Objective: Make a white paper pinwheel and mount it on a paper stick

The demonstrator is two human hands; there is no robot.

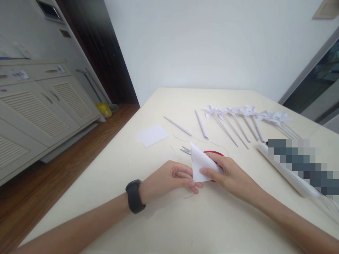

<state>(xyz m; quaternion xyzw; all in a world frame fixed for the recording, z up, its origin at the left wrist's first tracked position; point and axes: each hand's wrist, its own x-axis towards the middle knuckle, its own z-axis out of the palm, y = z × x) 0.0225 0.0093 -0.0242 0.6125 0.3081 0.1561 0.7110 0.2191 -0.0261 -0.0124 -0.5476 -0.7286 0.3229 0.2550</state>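
Note:
Both hands hold a white sheet of paper folded into a triangle (200, 162) just above the cream table (159, 218). My left hand (173, 176), with a black watch on its wrist, pinches the paper's lower left edge. My right hand (227, 174) grips its right side with thumb and fingers. Behind the paper lie scissors (186, 150) with red handles, partly hidden by the paper and my right hand.
A flat white paper square (153, 135) lies to the left. Two rolled paper sticks (178, 126) and a row of several white paper pinwheels (246, 118) lie at the back. A long white object (286, 169) sits at the right. Cabinets (39, 106) stand on the left.

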